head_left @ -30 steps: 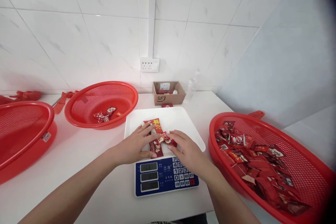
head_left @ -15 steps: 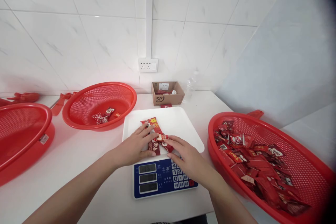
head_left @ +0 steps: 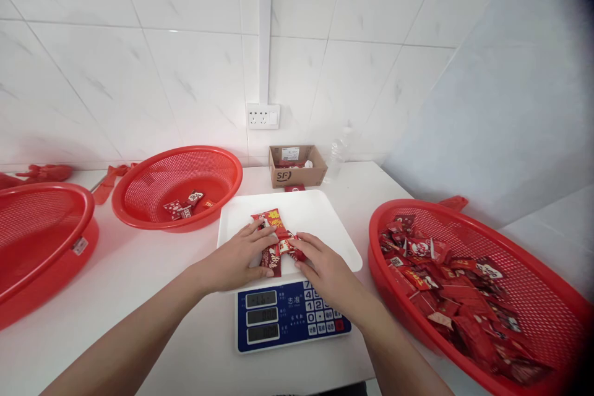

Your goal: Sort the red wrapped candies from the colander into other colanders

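Fingers (head_left: 260,236) of the left hand (head_left: 234,260) are spread flat over the red packets (head_left: 273,221) (centre of frame); those of the right hand (head_left: 327,269) are laid loosely against them, on the white tray (head_left: 325,213).

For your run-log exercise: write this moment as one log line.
left hand: on red packets | right hand: on red packets too | place: white scale tray | right basket: many packets

The left hand (head_left: 234,257) and right hand (head_left: 327,267) cover parts of the red packets (head_left: 275,223); whether the right fingers grip one is hidden. The scale's 3 displays (head_left: 262,315) are unreadable. The view's edges cut off the left basket (head_left: 37,229) and right basket (head_left: 538,291).
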A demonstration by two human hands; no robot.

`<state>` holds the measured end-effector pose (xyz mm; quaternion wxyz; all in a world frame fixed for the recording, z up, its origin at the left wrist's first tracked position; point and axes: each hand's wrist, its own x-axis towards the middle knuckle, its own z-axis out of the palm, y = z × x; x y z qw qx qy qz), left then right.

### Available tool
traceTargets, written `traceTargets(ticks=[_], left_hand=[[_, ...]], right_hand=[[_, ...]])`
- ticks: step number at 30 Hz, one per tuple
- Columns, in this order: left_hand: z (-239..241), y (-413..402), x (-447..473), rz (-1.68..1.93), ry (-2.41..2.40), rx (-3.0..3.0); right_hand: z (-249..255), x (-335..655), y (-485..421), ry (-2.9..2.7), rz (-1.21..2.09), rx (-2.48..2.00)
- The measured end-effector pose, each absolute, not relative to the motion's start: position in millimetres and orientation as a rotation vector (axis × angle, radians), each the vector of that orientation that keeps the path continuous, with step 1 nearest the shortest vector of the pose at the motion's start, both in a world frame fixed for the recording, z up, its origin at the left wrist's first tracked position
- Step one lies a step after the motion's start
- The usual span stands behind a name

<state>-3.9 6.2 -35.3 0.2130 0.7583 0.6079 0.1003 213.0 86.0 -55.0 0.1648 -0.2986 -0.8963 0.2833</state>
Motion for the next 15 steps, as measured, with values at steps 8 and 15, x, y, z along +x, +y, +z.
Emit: traceTargets(ticks=[8, 15], left_hand=[[-37, 5, -3, 0.328, 1.68, 2.129], [-36, 1, 2, 0.367, 1.733, 2.163]], right_hand=[[-51, 200, 89, -2.547, 0.689, -0.868], [-51, 201, 92, -2.494, 0.738, -0.938]])
